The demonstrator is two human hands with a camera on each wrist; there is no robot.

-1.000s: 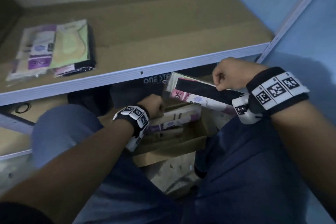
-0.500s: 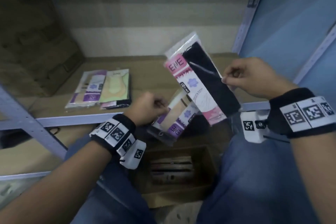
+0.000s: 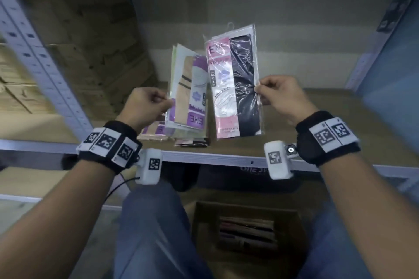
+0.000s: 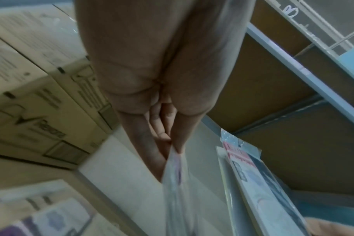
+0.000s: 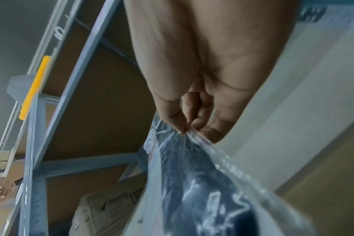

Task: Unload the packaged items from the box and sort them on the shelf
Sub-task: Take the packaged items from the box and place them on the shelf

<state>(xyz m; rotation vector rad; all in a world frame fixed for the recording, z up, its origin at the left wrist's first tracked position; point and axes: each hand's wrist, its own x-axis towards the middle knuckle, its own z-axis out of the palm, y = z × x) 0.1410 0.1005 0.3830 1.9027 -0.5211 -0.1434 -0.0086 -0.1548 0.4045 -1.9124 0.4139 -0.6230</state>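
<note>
My left hand (image 3: 156, 103) pinches the left edge of a purple-and-beige packet (image 3: 192, 93), held upright above the shelf board (image 3: 306, 124); the wrist view shows thumb and fingers of my left hand (image 4: 172, 148) closed on the packet's clear plastic edge (image 4: 176, 183). My right hand (image 3: 264, 93) pinches the right edge of a pink-and-black packet (image 3: 235, 88), also upright; my right hand (image 5: 185, 131) grips its crinkled plastic (image 5: 202, 183). A small pile of packets (image 3: 192, 141) lies on the shelf behind them. The open cardboard box (image 3: 247, 231) sits between my knees, with packets inside.
Stacked cardboard cartons (image 3: 74, 56) fill the shelf's left side behind a grey perforated upright (image 3: 43, 59). The shelf's metal front rail (image 3: 215, 157) runs just under my wrists. A blue wall panel (image 3: 390, 88) closes the right side.
Both hands lifted the two packets out of the box up to shelf height. The packets now hang upright side by side, and the view has tilted up toward the shelf.
</note>
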